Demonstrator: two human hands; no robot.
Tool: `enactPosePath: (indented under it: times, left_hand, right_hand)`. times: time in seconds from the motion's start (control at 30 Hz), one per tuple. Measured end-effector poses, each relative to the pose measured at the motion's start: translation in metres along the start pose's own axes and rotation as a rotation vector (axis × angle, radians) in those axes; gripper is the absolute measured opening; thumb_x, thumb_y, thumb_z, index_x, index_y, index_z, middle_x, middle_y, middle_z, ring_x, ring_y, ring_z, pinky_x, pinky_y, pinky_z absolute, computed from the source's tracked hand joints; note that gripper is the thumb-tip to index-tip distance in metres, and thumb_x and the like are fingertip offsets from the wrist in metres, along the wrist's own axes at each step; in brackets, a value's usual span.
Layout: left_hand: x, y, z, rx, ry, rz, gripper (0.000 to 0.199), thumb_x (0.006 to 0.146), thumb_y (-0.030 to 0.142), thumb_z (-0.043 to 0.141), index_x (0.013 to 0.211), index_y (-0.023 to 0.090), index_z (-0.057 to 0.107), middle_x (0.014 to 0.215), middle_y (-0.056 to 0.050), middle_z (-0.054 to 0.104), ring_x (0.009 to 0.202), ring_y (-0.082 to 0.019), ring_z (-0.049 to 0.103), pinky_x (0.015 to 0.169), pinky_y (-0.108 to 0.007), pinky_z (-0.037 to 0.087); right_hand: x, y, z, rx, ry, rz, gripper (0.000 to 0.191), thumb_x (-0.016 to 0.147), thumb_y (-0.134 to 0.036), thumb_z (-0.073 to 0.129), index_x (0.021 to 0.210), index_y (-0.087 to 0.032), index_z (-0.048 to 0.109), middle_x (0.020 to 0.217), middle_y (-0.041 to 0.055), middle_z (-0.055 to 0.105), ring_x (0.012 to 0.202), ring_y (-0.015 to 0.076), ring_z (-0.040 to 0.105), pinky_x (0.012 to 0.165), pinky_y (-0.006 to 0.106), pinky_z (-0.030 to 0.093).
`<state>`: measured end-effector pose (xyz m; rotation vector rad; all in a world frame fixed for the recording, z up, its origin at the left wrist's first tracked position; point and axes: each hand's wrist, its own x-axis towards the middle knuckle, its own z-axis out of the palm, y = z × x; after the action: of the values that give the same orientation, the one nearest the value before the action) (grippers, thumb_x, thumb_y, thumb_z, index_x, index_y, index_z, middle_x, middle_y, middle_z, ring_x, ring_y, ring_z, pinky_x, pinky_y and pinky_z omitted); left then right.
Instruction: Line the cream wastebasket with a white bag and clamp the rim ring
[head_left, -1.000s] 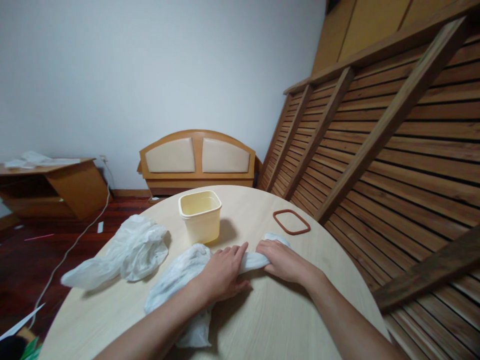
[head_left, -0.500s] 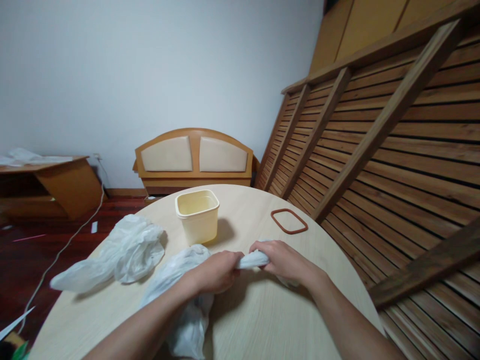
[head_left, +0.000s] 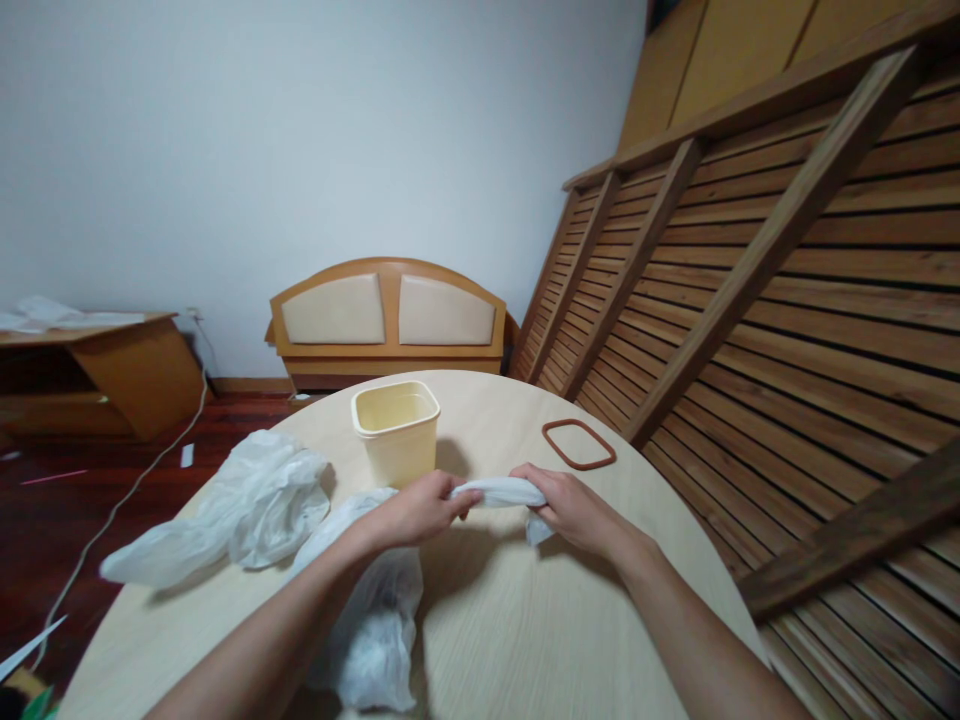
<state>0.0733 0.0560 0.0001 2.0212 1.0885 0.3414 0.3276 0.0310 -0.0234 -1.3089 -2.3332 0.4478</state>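
A white plastic bag (head_left: pixel 499 491) is stretched between my two hands above the table, its middle gathered into a narrow roll. My left hand (head_left: pixel 421 508) is closed around one end of this roll. Fingers of my right hand (head_left: pixel 571 507) grip the other end, and a short loose tail hangs beneath them. The wider, crumpled part of the bag spreads below and behind my left forearm, which hides some of it. Just beyond my left hand stands a pale yellow, open-topped plastic container (head_left: pixel 401 452).
Another crumpled white plastic bag (head_left: pixel 277 495) lies at the left on the round table (head_left: pixel 517 640). A reddish-brown rounded frame (head_left: pixel 579 464) lies at the right. Slatted wooden panels (head_left: pixel 750 330) lean close along the right side. A headboard (head_left: pixel 390 348) stands behind.
Both hands have risen slightly and moved apart, the left one shifting left. A longer rolled stretch of the bag shows between them. Container, frame and other bag have stayed put.
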Motion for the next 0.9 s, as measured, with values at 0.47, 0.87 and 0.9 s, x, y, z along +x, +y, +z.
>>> enactPosePath:
  times: [0.47, 0.87, 0.9]
  left_hand:
    - [0.003, 0.002, -0.017, -0.982, 0.156, 0.093, 0.035, 0.077, 0.047, 0.071, 0.076, 0.013, 0.062, 0.071, 0.000, 0.059, 0.057, -0.008, 0.044, 0.059, -0.023, 0.033]
    - [0.007, 0.002, 0.001, -0.660, 0.323, 0.240, 0.031, 0.088, 0.039, 0.062, 0.108, 0.016, 0.058, 0.119, -0.013, 0.069, 0.069, -0.012, 0.059, 0.070, -0.027, 0.047]
    - [0.008, 0.000, 0.004, -0.541, 0.334, 0.267, 0.029, 0.091, 0.036, 0.058, 0.111, 0.016, 0.057, 0.119, -0.013, 0.068, 0.075, -0.014, 0.061, 0.074, -0.029, 0.049]
  right_hand:
    - [0.006, 0.015, 0.033, -0.058, 0.310, -0.235, 0.061, 0.081, -0.001, 0.049, 0.136, -0.026, 0.044, 0.117, 0.0084, 0.067, 0.101, 0.0213, 0.067, 0.088, 0.037, 0.054]
    - [0.011, -0.006, 0.031, -0.160, 0.147, -0.333, 0.054, 0.080, 0.006, 0.049, 0.124, -0.024, 0.058, 0.107, 0.0065, 0.066, 0.097, 0.0208, 0.065, 0.082, 0.031, 0.053]
    - [0.011, -0.008, 0.031, -0.193, 0.147, -0.348, 0.049, 0.084, 0.004, 0.051, 0.123, -0.025, 0.060, 0.107, 0.0065, 0.067, 0.097, 0.0210, 0.066, 0.082, 0.031, 0.053]
